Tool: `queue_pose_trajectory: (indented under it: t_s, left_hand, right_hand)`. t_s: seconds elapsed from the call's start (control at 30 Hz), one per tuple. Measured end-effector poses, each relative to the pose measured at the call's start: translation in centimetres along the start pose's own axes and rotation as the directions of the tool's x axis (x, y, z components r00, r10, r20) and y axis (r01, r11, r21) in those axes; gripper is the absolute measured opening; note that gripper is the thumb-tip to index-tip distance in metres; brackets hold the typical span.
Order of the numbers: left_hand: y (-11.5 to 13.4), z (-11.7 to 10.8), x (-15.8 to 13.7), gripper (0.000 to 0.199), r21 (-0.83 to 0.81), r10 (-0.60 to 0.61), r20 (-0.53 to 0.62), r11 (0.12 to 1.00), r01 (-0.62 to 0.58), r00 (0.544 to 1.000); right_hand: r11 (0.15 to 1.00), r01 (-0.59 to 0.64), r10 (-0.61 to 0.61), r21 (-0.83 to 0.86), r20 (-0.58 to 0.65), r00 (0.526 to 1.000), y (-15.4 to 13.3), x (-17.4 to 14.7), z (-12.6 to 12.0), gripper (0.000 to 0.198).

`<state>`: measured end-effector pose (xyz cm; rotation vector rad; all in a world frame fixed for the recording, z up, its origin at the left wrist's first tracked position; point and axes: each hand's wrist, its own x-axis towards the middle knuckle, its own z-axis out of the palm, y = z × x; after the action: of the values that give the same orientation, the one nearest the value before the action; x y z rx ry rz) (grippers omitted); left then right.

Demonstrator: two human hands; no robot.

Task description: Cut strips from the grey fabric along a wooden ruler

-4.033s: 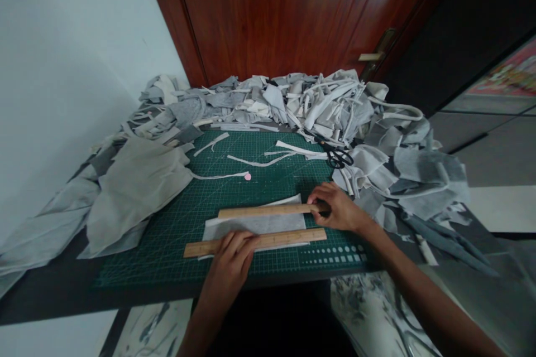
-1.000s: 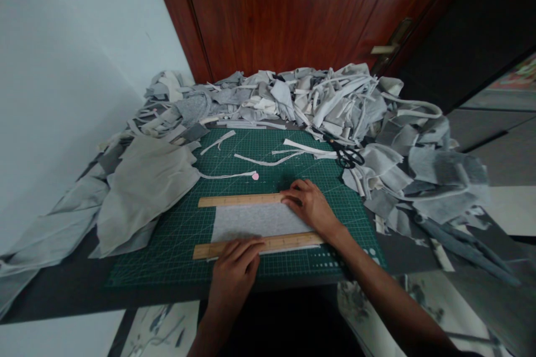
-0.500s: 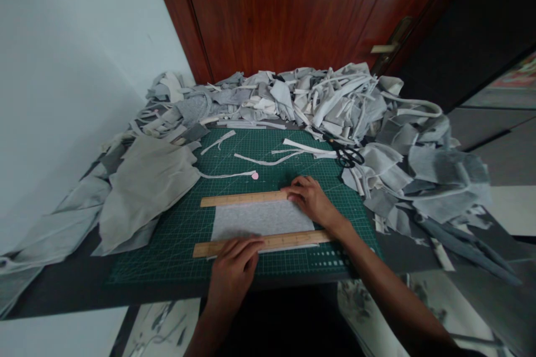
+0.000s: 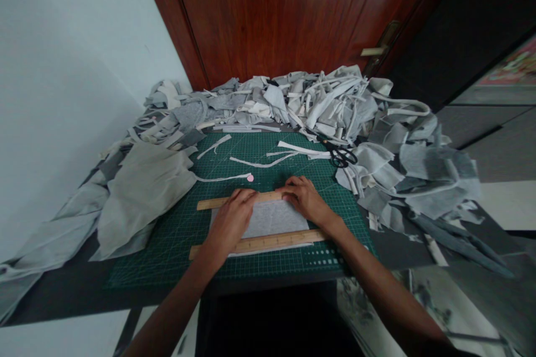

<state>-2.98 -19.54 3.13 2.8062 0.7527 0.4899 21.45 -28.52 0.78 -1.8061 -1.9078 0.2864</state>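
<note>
A piece of light grey fabric (image 4: 268,218) lies flat on the green cutting mat (image 4: 167,251). Along its far edge runs a wooden ruler (image 4: 205,204), and a second wooden ruler (image 4: 268,242) rests across its near edge. My left hand (image 4: 234,215) has its fingers closed on the far ruler, left of its middle. At that ruler's right end, my right hand (image 4: 302,196) grips with bent fingers, its thumb on the near side. My left fingertips are partly hidden behind the hand. Both forearms pass over the near ruler.
Grey fabric scraps (image 4: 276,100) are heaped along the back. Black scissors (image 4: 341,155) lie by the right-hand pile. Thin fabric strips (image 4: 268,164) and a pink round piece (image 4: 250,178) sit on the mat. A large beige cloth (image 4: 142,189) covers the mat's left edge.
My left hand has left the near ruler and moved forward onto the far one. My right hand stays on the far ruler's right end. The view has shifted slightly.
</note>
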Motion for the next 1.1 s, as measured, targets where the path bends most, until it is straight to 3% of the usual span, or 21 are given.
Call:
queue_pose_trajectory:
  t_s: [0.17, 0.3, 0.4, 0.53, 0.63, 0.73, 0.9, 1.1]
  left_hand:
    - [-1.5, 2.6, -0.3, 0.055, -0.071, 0.018, -0.051, 0.997, -0.022, 0.999]
    - [-2.5, 3.2, -0.8, 0.063, -0.139, 0.044, -0.066, 0.989, -0.053, 0.997]
    - [-2.8, 3.2, -0.8, 0.070, -0.148, 0.030, -0.040, 0.988, -0.036, 0.999]
    - [-2.5, 2.9, -0.5, 0.067, -0.113, 0.014, -0.032, 0.993, -0.018, 0.999]
    - [-1.9, 2.5, -0.2, 0.054, -0.089, 0.028, -0.046, 0.995, -0.032, 0.999]
    - [-1.3, 2.0, -0.1, 0.047, -0.079, 0.029, -0.056, 0.996, -0.033, 0.998]
    - [-1.1, 1.8, 0.1, 0.045, -0.101, 0.019, -0.062, 0.995, -0.025, 0.998]
    - [-1.2, 1.9, 0.2, 0.044, -0.096, 0.000, -0.072, 0.995, -0.007, 0.997]
  right_hand:
    - [1.000, -0.008, 0.008, -0.012, -0.008, 1.000, -0.4, 0.0, 0.2, 0.029]
    - [0.999, 0.033, -0.033, -0.021, -0.016, 0.999, 0.4, 0.0, -0.5, 0.027]
    - [0.998, -0.019, 0.007, -0.068, -0.169, 0.986, 3.1, 0.1, -3.0, 0.023]
    - [0.930, -0.286, 0.169, -0.231, -0.423, 0.890, 8.7, 0.3, -7.5, 0.034]
    - [0.815, -0.422, 0.309, -0.397, -0.317, 0.897, 12.0, 0.5, -9.3, 0.038]
    - [0.745, -0.430, 0.418, -0.511, -0.145, 0.897, 13.6, 1.0, -9.5, 0.038]
    - [0.717, -0.436, 0.472, -0.544, -0.081, 0.878, 14.6, 2.2, -9.5, 0.036]
    - [0.697, -0.424, 0.503, -0.579, -0.028, 0.864, 15.1, 3.9, -11.7, 0.035]
